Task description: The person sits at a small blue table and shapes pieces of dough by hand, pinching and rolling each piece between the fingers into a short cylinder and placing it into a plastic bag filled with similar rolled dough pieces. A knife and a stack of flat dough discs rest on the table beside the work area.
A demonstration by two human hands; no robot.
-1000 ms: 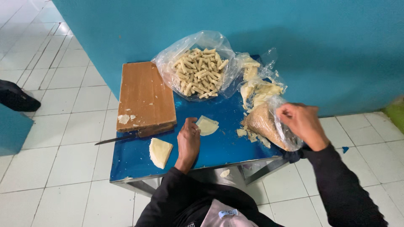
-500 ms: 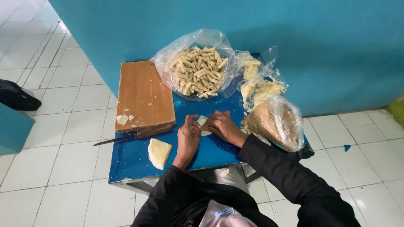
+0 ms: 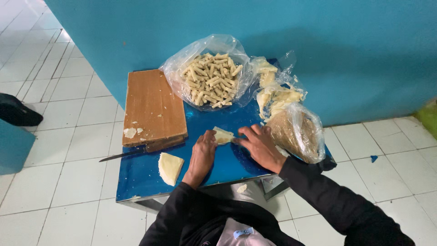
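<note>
Three plastic bags (image 3: pixel 296 132), two pastry sheets (image 3: pixel 170 167), one cutting board (image 3: pixel 152 107), one knife (image 3: pixel 136 152).

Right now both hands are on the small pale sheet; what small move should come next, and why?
Probably roll it: the left hand and right hand press the small pale sheet flat on the blue table, and the bag of finished rolls suggests the shape.

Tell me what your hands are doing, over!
Left hand and right hand both on the pale wrapper. Table bare in front. Bag beside right hand, knife left.
</note>
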